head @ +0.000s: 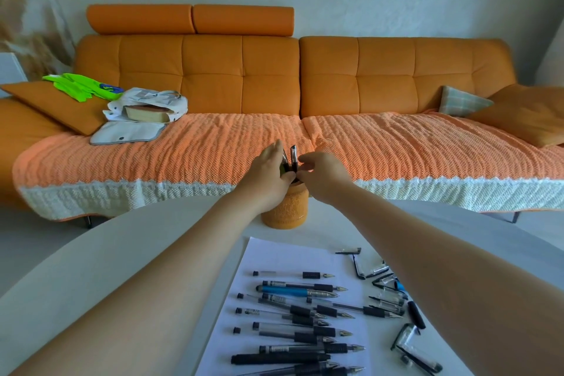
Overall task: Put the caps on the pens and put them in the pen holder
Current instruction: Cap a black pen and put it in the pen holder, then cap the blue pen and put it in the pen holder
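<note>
Pens with their caps on [293, 159] stand upright in the pen holder [285, 210], a squat orange cylinder with a matt, faintly embossed wall, set on the far part of the table [122, 241], whose smooth white top has a rounded edge. Both bare arms reach out to it. The left hand [268, 169] lies against the left side of the standing pens, its fingers straight and together and its thumb down at the holder's rim. The right hand [323, 175] comes in from the other side with its fingers bent, their tips at the dark barrel of one pen just above the rim. Whether they pinch that pen or only touch it cannot be told.

Nearer the camera, a flat white sheet of paper [274, 256] lies on the table. On it, uncapped pens [305, 314] are spread in rough rows, with slim clear or black barrels, ribbed dark grips and metal tips pointing right; one has a blue barrel. Loose caps [396, 293], clear plastic with black clips, are scattered on the table just right of the sheet.

Behind the table stands a long orange sofa [213, 70] with a tufted, leather-like back. A knitted orange throw [396, 146] with a white scalloped border covers its seat. At its left end lie a white cloth tote bag [146, 101] holding a thick book [146, 114], and a bright green cloth [82, 85].
</note>
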The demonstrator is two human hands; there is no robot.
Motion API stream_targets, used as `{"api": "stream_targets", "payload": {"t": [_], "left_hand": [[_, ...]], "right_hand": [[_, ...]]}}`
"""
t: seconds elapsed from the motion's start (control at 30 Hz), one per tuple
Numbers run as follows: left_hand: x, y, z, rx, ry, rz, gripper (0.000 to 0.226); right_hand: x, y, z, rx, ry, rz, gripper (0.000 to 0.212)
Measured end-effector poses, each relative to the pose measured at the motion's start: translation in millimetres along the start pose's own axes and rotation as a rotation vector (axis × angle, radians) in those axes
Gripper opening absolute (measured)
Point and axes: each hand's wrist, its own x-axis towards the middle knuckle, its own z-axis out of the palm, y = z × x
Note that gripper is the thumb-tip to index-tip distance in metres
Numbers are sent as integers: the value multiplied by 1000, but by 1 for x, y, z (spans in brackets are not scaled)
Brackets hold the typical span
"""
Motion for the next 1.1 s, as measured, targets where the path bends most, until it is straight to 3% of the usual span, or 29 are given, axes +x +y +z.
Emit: {"api": "stream_targets", "payload": {"t": [0.1, 0.27, 0.4, 0.5, 0.67, 0.83, 1.1], "left_hand": [[-10, 1, -2, -24, 39, 38, 67], [-55, 9, 8, 26, 279, 266, 24], [-97, 19, 31, 17, 63, 217, 12], [-119, 25, 44, 142, -83, 223, 10], [-137, 20, 51, 230, -101, 210, 9], [-144, 12, 56, 238, -179, 172, 17], [-142, 8, 58, 180, -244, 113, 15]], "right_hand": [[-10, -2, -6, 7, -37, -14, 35], [-56, 14, -31, 16, -10, -44, 24], [-107, 50, -52, -75, -135, 16, 18], [-141, 79, -69, -159, -184, 84, 20], [-176, 118, -83, -357, -138, 111, 25], [-184, 126, -76, -528, -69, 11, 27], [-188, 124, -70, -485, -149, 66, 29]]}}
